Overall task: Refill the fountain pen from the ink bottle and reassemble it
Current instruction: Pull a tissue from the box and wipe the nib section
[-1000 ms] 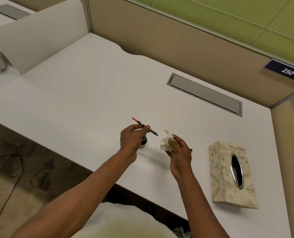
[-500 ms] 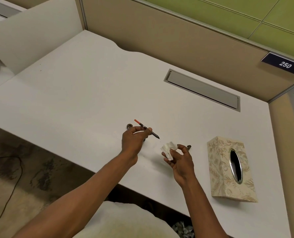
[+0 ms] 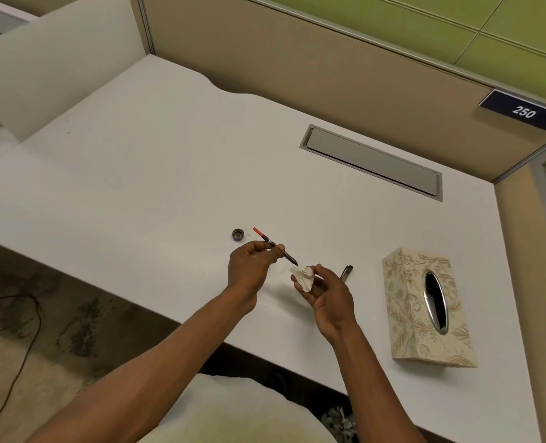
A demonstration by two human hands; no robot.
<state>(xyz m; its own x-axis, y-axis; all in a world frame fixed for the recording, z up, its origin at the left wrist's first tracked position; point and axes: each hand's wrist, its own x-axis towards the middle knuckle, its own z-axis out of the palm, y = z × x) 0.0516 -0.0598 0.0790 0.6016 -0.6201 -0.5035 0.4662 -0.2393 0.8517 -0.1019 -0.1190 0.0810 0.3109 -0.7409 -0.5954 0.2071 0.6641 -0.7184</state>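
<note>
The pen (image 3: pixel 273 245) sits pinched in the left hand (image 3: pixel 252 266), held up off the desk (image 3: pixel 137 187) and slanted, its orange end up and away, its dark tip down toward the tissue (image 3: pixel 303 276). I take that slant as deliberate: tip lowest, so any drop of ink runs to the point and onto paper, not onto the fingers. What is held looks like the bare inner part of the pen, thin and without its barrel.

The right hand (image 3: pixel 327 295) holds the crumpled tissue between thumb and fingertips, just beside the tip, close but I cannot tell whether they touch. It looks placed to wipe the tip after filling.

The ink bottle I cannot see; it may be hidden behind the left hand. Its cap (image 3: pixel 238 234) lies open side up on the desk just beyond that hand, so the bottle is probably not yet closed.

A dark pen part (image 3: pixel 346 271), likely the barrel or cap, lies on the desk just past the right hand, within easy reach for reassembly. The tissue box (image 3: pixel 425 308) stands further right, well apart.
</note>
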